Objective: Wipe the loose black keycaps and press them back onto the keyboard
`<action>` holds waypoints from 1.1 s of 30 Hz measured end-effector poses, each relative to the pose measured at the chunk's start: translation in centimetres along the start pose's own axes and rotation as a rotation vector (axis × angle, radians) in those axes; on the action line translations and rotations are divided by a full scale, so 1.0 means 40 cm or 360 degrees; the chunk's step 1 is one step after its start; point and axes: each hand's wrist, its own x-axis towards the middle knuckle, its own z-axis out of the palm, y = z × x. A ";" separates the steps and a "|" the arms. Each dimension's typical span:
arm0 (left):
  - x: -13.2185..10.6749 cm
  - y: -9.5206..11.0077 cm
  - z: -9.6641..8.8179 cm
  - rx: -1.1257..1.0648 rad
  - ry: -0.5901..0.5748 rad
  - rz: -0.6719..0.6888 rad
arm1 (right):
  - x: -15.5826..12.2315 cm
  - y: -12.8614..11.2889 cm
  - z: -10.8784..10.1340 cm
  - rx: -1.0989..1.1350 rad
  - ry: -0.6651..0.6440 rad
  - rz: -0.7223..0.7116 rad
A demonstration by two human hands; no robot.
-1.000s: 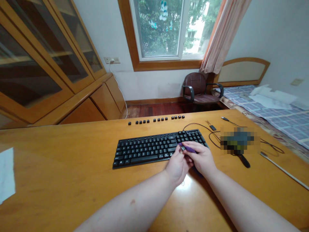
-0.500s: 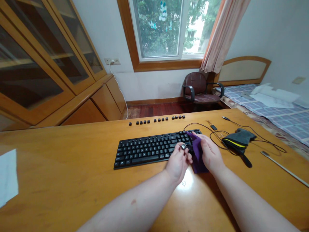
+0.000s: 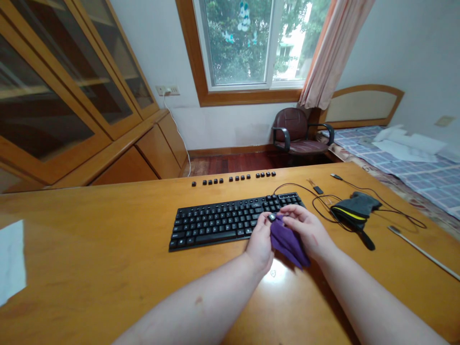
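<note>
My left hand [image 3: 259, 242] pinches a small black keycap [image 3: 272, 217] between its fingertips, just in front of the right end of the black keyboard [image 3: 223, 221]. My right hand [image 3: 308, 231] holds a purple cloth [image 3: 287, 243] and presses it against the keycap. The cloth hangs down between both hands toward the wooden desk [image 3: 108, 268]. A row of loose black keycaps [image 3: 233, 178] lies along the desk's far edge behind the keyboard.
To the right lie a black cable [image 3: 323, 203], a dark pouch with a yellow stripe [image 3: 354, 208], a black tool [image 3: 366, 239] and a thin rod [image 3: 424, 254]. White paper [image 3: 10, 261] sits at the left edge. Behind are a chair [image 3: 298, 132], a bed and cabinets.
The purple cloth went from wrapped round the keycap, to lifted away by my right hand, and is now back against the keycap. My left hand stayed put.
</note>
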 end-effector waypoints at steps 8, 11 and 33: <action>-0.006 0.000 0.005 0.0013 0.0008 -0.0058 | -0.004 0.016 0.019 -0.0491 0.0082 -0.0202; -0.007 0.000 0.004 0.0055 -0.0037 -0.0086 | -0.006 0.013 0.014 -0.0735 0.0083 -0.0483; -0.016 -0.001 0.017 0.0014 0.0015 -0.0065 | -0.008 -0.009 -0.001 -0.0991 -0.0079 -0.0834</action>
